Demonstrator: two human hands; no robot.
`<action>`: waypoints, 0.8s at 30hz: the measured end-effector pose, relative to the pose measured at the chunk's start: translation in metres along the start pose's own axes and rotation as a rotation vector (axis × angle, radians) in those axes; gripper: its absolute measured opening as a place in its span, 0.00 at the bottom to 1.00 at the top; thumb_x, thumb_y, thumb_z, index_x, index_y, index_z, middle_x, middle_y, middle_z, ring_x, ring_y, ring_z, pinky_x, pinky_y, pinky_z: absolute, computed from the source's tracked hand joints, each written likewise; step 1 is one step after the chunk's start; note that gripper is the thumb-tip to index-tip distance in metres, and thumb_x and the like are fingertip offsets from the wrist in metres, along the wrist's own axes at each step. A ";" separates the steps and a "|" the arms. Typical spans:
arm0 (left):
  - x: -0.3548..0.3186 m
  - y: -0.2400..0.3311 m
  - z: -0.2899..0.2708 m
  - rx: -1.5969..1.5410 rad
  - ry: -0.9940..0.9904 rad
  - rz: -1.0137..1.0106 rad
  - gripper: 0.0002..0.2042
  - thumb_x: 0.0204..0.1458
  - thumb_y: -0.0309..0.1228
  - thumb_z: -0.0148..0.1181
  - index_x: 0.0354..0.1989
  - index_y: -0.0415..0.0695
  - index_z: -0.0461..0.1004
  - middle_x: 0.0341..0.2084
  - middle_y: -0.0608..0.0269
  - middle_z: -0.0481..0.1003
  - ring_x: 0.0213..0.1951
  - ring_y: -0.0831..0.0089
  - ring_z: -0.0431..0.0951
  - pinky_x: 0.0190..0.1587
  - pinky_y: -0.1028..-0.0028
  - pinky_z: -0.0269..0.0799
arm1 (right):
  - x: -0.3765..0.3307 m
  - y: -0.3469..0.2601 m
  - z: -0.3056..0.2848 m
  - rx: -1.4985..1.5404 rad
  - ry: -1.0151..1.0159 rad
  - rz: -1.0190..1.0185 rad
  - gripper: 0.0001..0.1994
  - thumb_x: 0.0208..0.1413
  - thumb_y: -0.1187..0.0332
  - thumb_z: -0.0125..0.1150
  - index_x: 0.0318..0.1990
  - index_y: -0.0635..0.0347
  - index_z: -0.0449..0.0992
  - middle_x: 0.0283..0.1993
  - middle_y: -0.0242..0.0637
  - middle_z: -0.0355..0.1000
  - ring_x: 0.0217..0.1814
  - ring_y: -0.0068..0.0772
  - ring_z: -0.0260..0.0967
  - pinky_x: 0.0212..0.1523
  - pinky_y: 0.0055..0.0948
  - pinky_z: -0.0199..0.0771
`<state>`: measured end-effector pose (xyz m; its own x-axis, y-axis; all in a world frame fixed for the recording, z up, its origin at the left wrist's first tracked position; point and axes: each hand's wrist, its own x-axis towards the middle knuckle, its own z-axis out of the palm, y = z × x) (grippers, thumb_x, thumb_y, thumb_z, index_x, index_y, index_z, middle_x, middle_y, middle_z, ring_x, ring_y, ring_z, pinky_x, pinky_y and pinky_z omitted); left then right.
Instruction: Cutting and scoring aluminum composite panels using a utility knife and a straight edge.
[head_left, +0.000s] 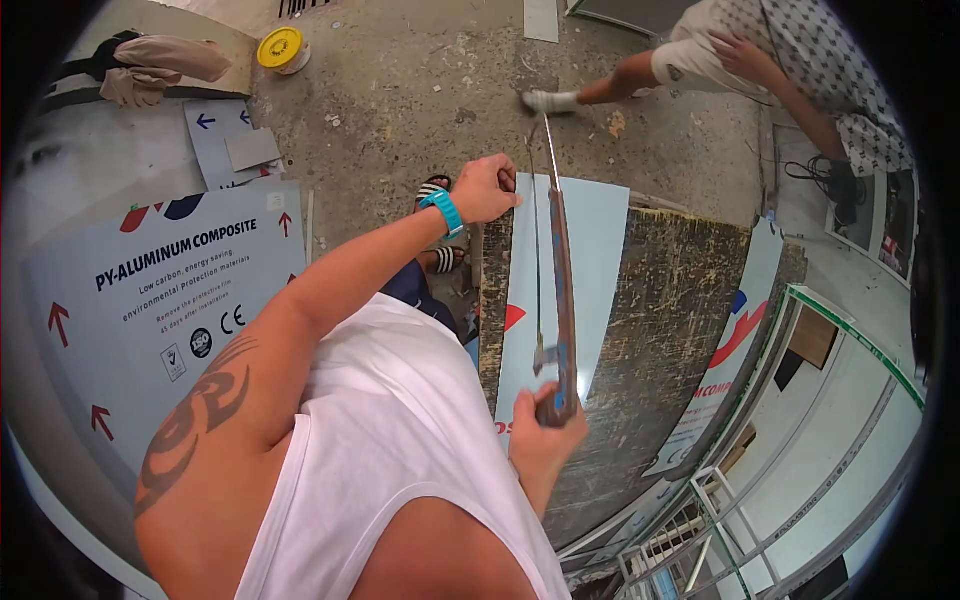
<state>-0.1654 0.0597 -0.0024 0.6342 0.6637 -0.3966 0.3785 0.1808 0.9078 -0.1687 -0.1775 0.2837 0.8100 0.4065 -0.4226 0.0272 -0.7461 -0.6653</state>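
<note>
My right hand (546,445) is wrapped round the grip of a hacksaw (563,290) with a rusty brown frame and traces of blue paint. Its thin blade runs along the left side of the frame, pointing away from me. The saw is over a pale blue-white composite panel strip (608,235); whether the blade touches it I cannot tell. My left hand (485,188), below a turquoise wristband, is closed at the strip's far left corner, thumb and fingers gripping its edge. The strip lies on a worn, scratched wooden board (660,300).
Large printed panels (230,310) lie to the left. A yellow-lidded bucket (284,50) stands far left on the stained floor. Another person (780,70) is at the far right. Another panel strip (735,330) and green-edged metal frames (850,350) are on the right.
</note>
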 end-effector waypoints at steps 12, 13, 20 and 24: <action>-0.003 0.003 -0.002 0.017 -0.016 -0.002 0.12 0.42 0.20 0.73 0.35 0.41 0.78 0.26 0.64 0.79 0.27 0.73 0.76 0.34 0.73 0.74 | 0.091 0.026 0.073 0.113 0.003 -0.153 0.03 0.59 0.76 0.58 0.33 0.63 0.73 0.20 0.29 0.63 0.21 0.25 0.51 0.25 0.30 0.57; -0.003 0.003 -0.002 0.039 -0.005 0.006 0.13 0.42 0.19 0.73 0.36 0.41 0.77 0.26 0.64 0.79 0.28 0.74 0.75 0.34 0.74 0.73 | 0.092 0.025 0.074 0.101 0.008 -0.163 0.03 0.59 0.76 0.58 0.33 0.63 0.73 0.20 0.29 0.63 0.21 0.24 0.51 0.25 0.30 0.57; -0.001 0.002 -0.001 0.028 -0.008 0.004 0.12 0.42 0.20 0.73 0.35 0.41 0.77 0.26 0.64 0.79 0.27 0.73 0.75 0.34 0.73 0.74 | 0.022 0.011 0.016 0.047 -0.010 -0.050 0.02 0.57 0.75 0.60 0.33 0.63 0.74 0.20 0.29 0.64 0.21 0.24 0.56 0.26 0.26 0.62; 0.001 -0.002 -0.002 0.003 0.004 0.038 0.11 0.41 0.22 0.73 0.34 0.40 0.78 0.25 0.64 0.79 0.26 0.70 0.76 0.33 0.71 0.74 | -0.010 0.003 -0.014 0.017 -0.012 0.054 0.02 0.53 0.75 0.62 0.33 0.62 0.76 0.21 0.31 0.67 0.22 0.24 0.59 0.25 0.25 0.63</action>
<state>-0.1665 0.0612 -0.0039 0.6459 0.6727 -0.3610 0.3562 0.1527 0.9218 -0.1685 -0.1910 0.2942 0.8029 0.3720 -0.4658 -0.0264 -0.7584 -0.6513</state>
